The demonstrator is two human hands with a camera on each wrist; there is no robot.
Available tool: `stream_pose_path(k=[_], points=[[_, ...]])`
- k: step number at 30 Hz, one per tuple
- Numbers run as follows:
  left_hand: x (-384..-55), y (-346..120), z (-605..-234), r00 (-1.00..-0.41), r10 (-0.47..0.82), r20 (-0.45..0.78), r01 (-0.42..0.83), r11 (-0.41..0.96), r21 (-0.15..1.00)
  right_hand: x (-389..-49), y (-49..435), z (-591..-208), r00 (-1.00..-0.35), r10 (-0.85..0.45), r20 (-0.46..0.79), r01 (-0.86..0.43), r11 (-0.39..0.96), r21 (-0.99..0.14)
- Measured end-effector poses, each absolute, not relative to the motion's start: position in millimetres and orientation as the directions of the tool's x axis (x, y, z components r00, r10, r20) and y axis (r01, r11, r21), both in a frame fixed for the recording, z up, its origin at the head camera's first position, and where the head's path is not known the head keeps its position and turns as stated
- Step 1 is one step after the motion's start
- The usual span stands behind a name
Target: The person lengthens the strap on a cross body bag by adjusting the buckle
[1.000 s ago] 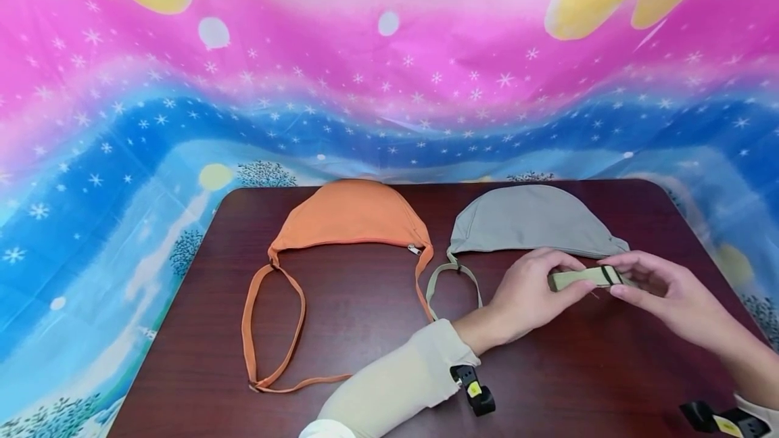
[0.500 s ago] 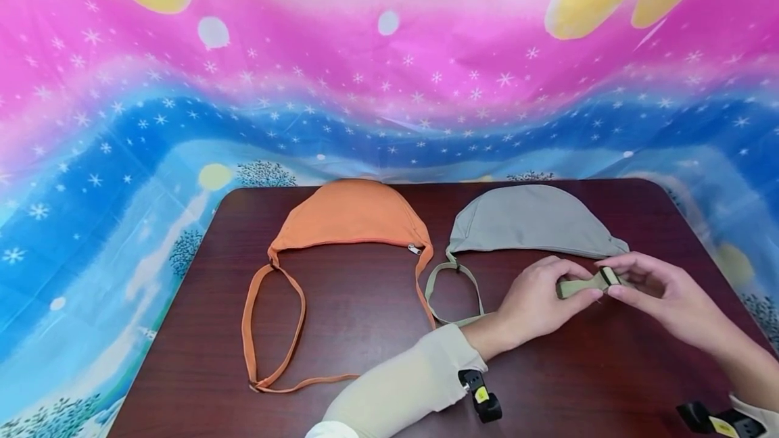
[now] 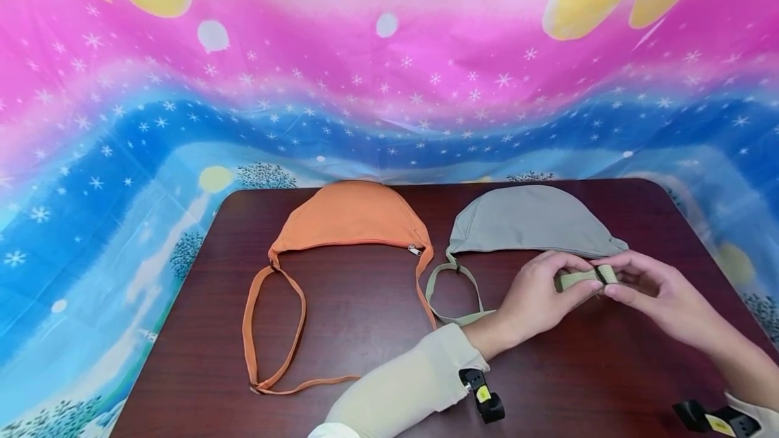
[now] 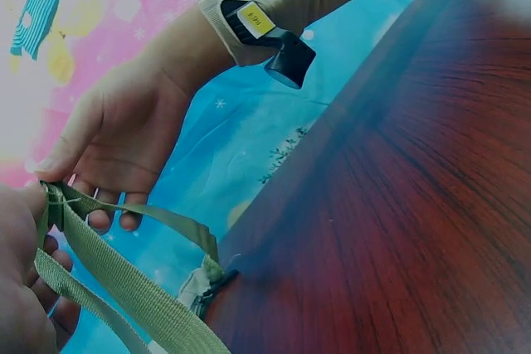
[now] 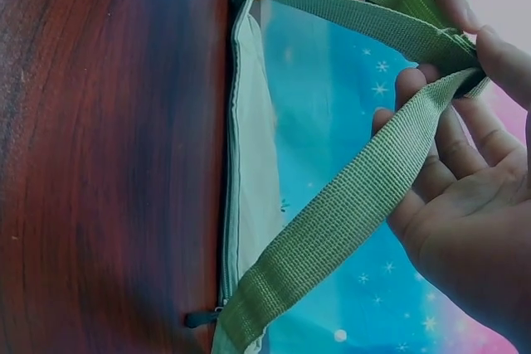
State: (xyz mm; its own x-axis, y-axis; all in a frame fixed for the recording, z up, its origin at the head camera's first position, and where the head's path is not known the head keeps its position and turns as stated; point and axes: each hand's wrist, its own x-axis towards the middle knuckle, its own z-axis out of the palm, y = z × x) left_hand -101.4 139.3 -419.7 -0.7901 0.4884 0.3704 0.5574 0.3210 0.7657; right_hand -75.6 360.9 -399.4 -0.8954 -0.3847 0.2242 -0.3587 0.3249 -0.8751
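Observation:
A grey-green waist bag point(image 3: 529, 222) lies at the back right of the table. Just in front of its right end, my left hand point(image 3: 538, 293) pinches the bag's green webbing strap point(image 3: 575, 280) between thumb and fingers. Close beside it, my right hand point(image 3: 675, 299) pinches the same strap at a dark strap slider point(image 3: 601, 276). A short fold of webbing stands up at the slider. The right wrist view shows the strap point(image 5: 340, 213) running from the fingertips down to the bag's zipper end. In the left wrist view, strands of webbing point(image 4: 141, 288) hang below the slider point(image 4: 55, 205).
To the left lies an orange waist bag point(image 3: 353, 215), its strap point(image 3: 246, 316) looped on the dark wooden table point(image 3: 213, 269). Another part of the green strap point(image 3: 431, 289) curls by my left forearm. A printed cloth backdrop point(image 3: 377, 86) surrounds the table's back and sides.
The slider has turned in my fingers, and a fold of strap now rises beside it. My left hand has shifted slightly right and the two hands are closer together.

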Motion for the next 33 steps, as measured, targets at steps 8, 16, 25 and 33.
stream_pose_path(k=[8,16,25,33], points=[[-102.8,136.3,-421.8,-0.797,0.5,0.339,0.537,0.331,0.776,-75.9,364.9,-396.3,-0.894,-0.359,0.269,-0.363,0.223,-0.905],[-104.5,135.8,-420.8,-0.791,0.466,0.395,0.568,0.322,0.757,-74.8,364.2,-396.2,-0.919,-0.315,0.236,-0.334,0.303,-0.893],[-102.6,138.2,-420.4,-0.794,0.465,0.391,0.563,0.323,0.761,-74.3,360.8,-395.9,-0.916,-0.334,0.221,-0.326,0.301,-0.896],[-102.3,139.0,-416.5,-0.8,0.496,0.338,0.534,0.329,0.779,-73.6,360.8,-396.4,-0.902,-0.359,0.241,-0.369,0.348,-0.862]])
